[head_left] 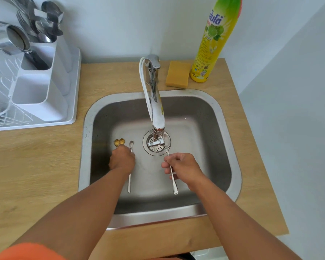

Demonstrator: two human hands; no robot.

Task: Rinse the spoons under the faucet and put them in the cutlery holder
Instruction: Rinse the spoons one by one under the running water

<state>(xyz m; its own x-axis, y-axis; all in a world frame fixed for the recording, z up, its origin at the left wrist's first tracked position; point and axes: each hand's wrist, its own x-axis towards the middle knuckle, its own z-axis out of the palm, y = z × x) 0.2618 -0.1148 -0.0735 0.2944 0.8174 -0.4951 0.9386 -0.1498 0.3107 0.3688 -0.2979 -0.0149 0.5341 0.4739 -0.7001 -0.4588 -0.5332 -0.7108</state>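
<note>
Cutlery holder (43, 85), white, stands at ten o'clock in the dish rack (71, 102); its rear compartment is packed with utensils, and the near compartment shows nothing inside. A steel cup (9, 39) leans over the rack beside it.

Left hand (122, 160) is down in the sink (221, 113) at about eight o'clock from the drain (157, 145), fingers curled over the handles of two gold spoons (119, 142), whose bowls project at twelve o'clock from the knuckles. Whether it actually grips them cannot be told. A silver spoon (130, 166) lies on the sink floor just beside that hand, partly under it.

Faucet (155, 102) arches over the drain; water falls from its spout.

Right hand (182, 168), at four o'clock from the drain, pinches the stem of a long silver spoon (171, 171) between thumb and fingers, bowl held up at the spout, handle end pointing to six o'clock.

Yellow sponge (177, 76) and a dish-soap bottle (212, 44) stand on the wooden counter (36, 166) at one o'clock.
</note>
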